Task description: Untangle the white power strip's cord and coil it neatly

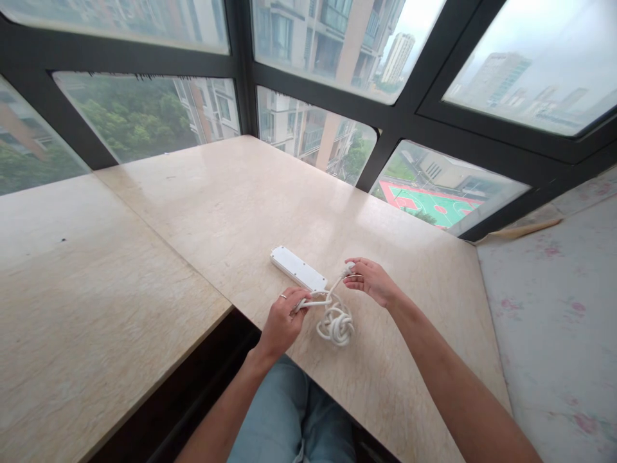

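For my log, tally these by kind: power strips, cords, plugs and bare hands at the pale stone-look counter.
White rectangular plastic power strip: 1
White flexible tangled cord: 1
White plastic plug: 1
Bare hands, left hand and right hand: 2
Total: 5

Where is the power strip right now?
In the head view, the power strip lies near the centre on the tabletop, just beyond the left hand.
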The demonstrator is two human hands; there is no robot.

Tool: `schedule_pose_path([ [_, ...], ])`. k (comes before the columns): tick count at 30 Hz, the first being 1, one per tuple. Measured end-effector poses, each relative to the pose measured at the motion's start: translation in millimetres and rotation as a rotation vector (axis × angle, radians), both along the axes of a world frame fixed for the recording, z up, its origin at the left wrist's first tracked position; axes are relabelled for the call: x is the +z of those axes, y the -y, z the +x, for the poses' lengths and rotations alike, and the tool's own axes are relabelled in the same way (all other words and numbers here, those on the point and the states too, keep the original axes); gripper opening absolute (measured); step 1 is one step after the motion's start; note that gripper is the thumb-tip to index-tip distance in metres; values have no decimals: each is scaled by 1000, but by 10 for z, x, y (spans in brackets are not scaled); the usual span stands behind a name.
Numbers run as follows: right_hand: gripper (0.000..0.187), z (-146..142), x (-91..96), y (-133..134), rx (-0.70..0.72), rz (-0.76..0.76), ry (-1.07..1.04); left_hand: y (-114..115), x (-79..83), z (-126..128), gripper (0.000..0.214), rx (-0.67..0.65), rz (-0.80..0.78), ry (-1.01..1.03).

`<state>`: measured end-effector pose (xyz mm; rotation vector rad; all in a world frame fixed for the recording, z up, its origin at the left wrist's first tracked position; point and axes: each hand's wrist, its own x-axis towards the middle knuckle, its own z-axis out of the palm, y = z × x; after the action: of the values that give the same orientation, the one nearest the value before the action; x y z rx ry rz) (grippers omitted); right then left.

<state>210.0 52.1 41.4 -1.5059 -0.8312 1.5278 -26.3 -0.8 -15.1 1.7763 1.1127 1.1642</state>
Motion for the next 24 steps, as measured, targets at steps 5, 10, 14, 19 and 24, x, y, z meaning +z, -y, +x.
schedule_pose_path([
  [5,13,307,-154,69,-221,85,-134,-100,16,-73,13,56,-47,-66],
  [10,11,443,-309,142,-333,76,-198,-235,15,-137,15,102,-38,-131],
  [14,11,432,-417,144,-363,73,-206,-311,17,-181,16,127,2,-182],
  [19,9,353,-479,88,-346,51,-207,-415,27,-234,20,167,40,-250],
  [24,12,215,-466,111,-287,52,-174,-520,8,-349,19,193,21,-226],
])
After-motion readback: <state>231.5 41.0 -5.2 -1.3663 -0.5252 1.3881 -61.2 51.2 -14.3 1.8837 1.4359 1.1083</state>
